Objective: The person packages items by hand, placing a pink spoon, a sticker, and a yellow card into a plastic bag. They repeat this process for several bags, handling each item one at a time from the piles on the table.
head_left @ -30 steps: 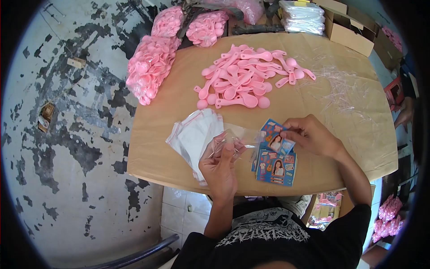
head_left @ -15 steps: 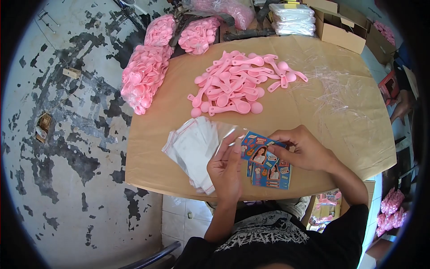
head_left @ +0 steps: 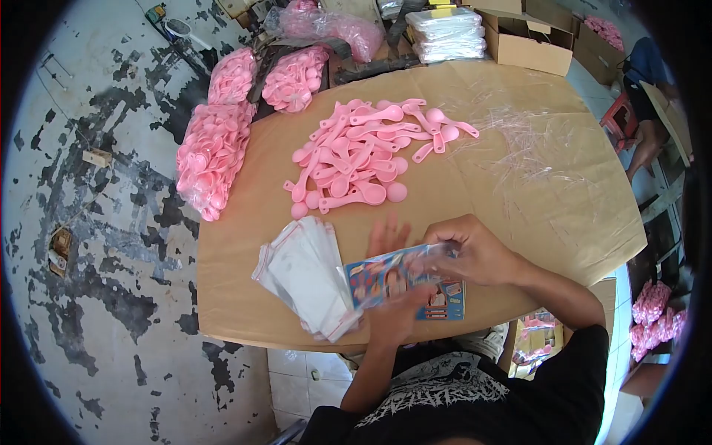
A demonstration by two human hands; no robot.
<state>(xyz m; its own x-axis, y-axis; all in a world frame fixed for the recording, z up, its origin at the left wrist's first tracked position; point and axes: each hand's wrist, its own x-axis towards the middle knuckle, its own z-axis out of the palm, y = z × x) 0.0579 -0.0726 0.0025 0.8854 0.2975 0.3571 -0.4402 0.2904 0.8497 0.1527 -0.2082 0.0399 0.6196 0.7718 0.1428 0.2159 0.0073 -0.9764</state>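
While the fingers of the right hand (head_left: 478, 248) pinch the printed card (head_left: 371, 283) just right of the bag stack (head_left: 300, 271), the blurred left hand (head_left: 391, 319) spreads around it, grip unclear; the step seems to be sleeving, and the next move calls for steady alignment.

Left hand (head_left: 397, 317) near right hand (head_left: 475, 251)

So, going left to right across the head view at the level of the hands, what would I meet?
Peeling wall → stack of plastic packets → blue printed card → right hand → pink bundles beyond the table. The left hand overlaps the card, so it stays out.
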